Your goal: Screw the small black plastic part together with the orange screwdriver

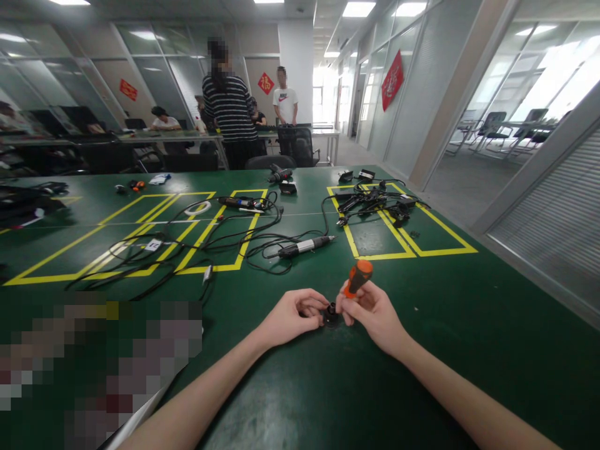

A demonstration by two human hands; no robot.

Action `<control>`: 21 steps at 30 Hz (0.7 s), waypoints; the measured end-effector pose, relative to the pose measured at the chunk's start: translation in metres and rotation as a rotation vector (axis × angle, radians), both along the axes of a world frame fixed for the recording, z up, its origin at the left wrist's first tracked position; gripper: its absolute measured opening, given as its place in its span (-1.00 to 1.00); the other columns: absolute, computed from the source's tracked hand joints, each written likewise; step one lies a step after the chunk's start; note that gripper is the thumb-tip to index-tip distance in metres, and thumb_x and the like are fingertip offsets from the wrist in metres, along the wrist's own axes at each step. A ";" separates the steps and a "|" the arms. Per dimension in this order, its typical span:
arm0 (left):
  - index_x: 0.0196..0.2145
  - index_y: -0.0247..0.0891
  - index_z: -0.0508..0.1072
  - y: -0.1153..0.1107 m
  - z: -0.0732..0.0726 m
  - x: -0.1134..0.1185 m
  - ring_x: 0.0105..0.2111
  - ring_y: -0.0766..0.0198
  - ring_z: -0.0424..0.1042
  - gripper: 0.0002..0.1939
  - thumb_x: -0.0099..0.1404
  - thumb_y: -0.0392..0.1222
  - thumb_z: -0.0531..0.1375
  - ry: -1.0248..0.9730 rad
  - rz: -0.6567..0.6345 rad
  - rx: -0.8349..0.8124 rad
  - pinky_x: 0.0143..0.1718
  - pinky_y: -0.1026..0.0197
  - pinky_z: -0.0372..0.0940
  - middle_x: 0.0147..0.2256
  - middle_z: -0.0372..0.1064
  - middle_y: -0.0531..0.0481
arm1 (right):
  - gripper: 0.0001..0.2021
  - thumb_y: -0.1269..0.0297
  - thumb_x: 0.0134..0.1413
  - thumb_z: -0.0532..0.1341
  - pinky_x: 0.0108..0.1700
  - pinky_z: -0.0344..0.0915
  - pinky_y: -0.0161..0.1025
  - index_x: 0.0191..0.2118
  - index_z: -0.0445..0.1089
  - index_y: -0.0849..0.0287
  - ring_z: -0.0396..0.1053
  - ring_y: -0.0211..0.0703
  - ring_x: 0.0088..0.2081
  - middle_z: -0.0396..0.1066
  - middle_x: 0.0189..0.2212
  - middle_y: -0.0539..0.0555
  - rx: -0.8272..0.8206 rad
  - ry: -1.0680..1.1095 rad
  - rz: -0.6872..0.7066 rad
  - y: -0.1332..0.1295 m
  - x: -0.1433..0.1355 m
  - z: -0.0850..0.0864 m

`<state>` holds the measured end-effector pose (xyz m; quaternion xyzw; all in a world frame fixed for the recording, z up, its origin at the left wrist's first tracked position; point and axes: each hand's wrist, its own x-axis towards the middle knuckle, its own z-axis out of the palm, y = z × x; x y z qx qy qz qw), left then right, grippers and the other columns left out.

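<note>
My right hand [375, 315] is closed around a screwdriver [360, 278] with an orange and black handle. The handle leans up and away from the fingers, and the blade is hidden by them. Between my two hands a small black round part [331, 314] sits on the green table, with a raised piece in its middle. The curled fingertips of my left hand [297, 317] are at its left side and seem to steady it. The exact contact is too small to make out.
Beyond my hands lies a silver and black electric screwdriver [304, 247] with its cord. Tangled cables [178, 244] and another power tool [241, 202] lie at left, black cabled devices [375, 203] at right. Yellow tape [384, 257] marks the green table [469, 312]. People stand farther back.
</note>
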<state>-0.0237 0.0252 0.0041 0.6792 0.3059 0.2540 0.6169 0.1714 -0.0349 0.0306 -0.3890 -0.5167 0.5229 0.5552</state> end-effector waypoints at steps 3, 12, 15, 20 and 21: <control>-0.13 -0.38 0.50 -0.002 0.003 0.000 -0.43 0.31 0.47 -0.68 0.10 -0.34 0.29 0.037 0.004 0.071 -0.32 0.27 0.33 -0.42 0.50 -0.02 | -0.72 0.08 0.04 0.39 -0.46 0.28 -0.26 -0.38 0.38 0.16 0.28 -0.29 -0.56 0.41 -0.50 -0.01 0.005 -0.058 -0.036 0.000 0.001 0.002; -0.18 -0.37 0.55 -0.003 0.000 0.004 -0.42 0.32 0.43 -0.60 0.07 -0.08 0.44 0.079 0.021 0.073 -0.37 0.30 0.29 -0.39 0.50 -0.04 | -0.73 0.05 0.14 0.31 -0.44 0.30 -0.25 -0.23 0.39 0.15 0.33 -0.26 -0.54 0.48 -0.44 0.04 0.005 -0.006 0.008 0.001 0.002 -0.003; -0.21 -0.36 0.57 -0.001 -0.001 0.004 -0.41 0.30 0.46 -0.60 0.03 -0.10 0.46 0.059 0.004 0.006 -0.37 0.31 0.28 -0.35 0.54 -0.07 | -0.74 0.08 0.07 0.37 -0.45 0.30 -0.25 -0.28 0.39 0.14 0.29 -0.27 -0.55 0.47 -0.48 0.02 -0.008 -0.042 -0.025 0.000 0.001 -0.002; -0.18 -0.39 0.57 0.001 -0.004 0.004 -0.38 0.26 0.48 -0.54 -0.01 -0.09 0.47 0.013 -0.033 -0.083 -0.33 0.27 0.31 -0.35 0.54 -0.10 | -0.72 0.04 0.10 0.33 -0.46 0.28 -0.23 -0.37 0.44 0.17 0.30 -0.26 -0.55 0.43 -0.43 0.04 -0.011 -0.108 -0.033 0.000 0.004 0.003; -0.17 -0.39 0.56 0.002 -0.004 0.004 -0.38 0.25 0.48 -0.53 -0.01 -0.08 0.47 0.011 -0.037 -0.087 -0.33 0.26 0.31 -0.36 0.54 -0.10 | -0.72 0.04 0.14 0.30 -0.47 0.27 -0.24 -0.37 0.44 0.18 0.30 -0.26 -0.55 0.44 -0.43 0.05 -0.010 -0.103 -0.022 0.000 0.004 0.003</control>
